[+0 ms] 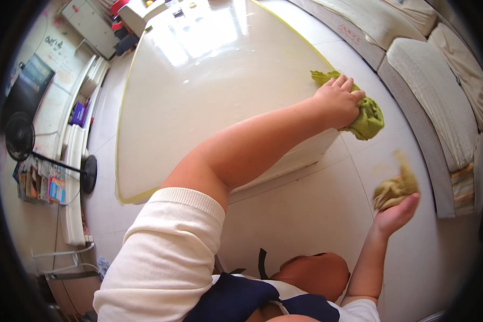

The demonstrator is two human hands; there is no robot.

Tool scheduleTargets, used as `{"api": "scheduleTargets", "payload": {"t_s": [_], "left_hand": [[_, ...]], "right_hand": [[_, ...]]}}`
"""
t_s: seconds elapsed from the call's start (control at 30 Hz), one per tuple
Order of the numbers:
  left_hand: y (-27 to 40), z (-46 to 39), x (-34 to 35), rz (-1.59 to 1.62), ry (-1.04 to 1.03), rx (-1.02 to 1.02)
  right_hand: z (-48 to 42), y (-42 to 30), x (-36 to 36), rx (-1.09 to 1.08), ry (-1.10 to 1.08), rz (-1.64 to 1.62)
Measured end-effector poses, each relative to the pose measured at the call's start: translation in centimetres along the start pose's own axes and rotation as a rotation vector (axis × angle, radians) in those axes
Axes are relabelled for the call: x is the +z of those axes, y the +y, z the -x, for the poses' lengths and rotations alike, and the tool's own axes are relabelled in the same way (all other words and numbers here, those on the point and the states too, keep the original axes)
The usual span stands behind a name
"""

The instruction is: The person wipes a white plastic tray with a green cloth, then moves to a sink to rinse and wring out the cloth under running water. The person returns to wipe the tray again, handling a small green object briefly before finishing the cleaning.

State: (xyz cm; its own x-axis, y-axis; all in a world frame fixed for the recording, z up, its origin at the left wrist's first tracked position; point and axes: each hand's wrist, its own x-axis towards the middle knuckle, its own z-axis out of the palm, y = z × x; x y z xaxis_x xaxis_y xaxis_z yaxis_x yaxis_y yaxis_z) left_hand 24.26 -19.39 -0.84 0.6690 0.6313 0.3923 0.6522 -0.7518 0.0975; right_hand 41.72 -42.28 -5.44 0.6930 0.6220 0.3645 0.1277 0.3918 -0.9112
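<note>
My left hand (338,100) lies on a crumpled green cloth (368,118), fingers spread over it, at the right edge of a large pale table (209,104). Part of the cloth rests on the tabletop and part hangs past the edge. My left arm reaches across the table's near right corner. Lower right, my right hand (398,213) holds a bunched yellowish-brown cloth (396,189) above the tiled floor, apart from the table. Motion blurs that cloth, and its upper end sticks up. My right fingers are mostly hidden by it.
A grey sofa (430,100) with pale covers runs along the right. At left stand a black pedestal fan (60,163), a television (30,88) and a long white cabinet (74,173). Small items lie at the table's far end, where window light glares.
</note>
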Motion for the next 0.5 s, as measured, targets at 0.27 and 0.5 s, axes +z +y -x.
{"api": "scheduleTargets", "payload": {"t_s": [0.27,0.5], "left_hand": [[-26.5,21.3,-11.8,-0.515,-0.195,-0.368],[-31.3,40.2,-20.2,-0.178,-0.016,-0.902]], "right_hand": [[-0.9,-7.6,15.4,-0.601,-0.755,-0.021],[-6.3,-0.7,21.7,-0.593,-0.833,0.788]]}}
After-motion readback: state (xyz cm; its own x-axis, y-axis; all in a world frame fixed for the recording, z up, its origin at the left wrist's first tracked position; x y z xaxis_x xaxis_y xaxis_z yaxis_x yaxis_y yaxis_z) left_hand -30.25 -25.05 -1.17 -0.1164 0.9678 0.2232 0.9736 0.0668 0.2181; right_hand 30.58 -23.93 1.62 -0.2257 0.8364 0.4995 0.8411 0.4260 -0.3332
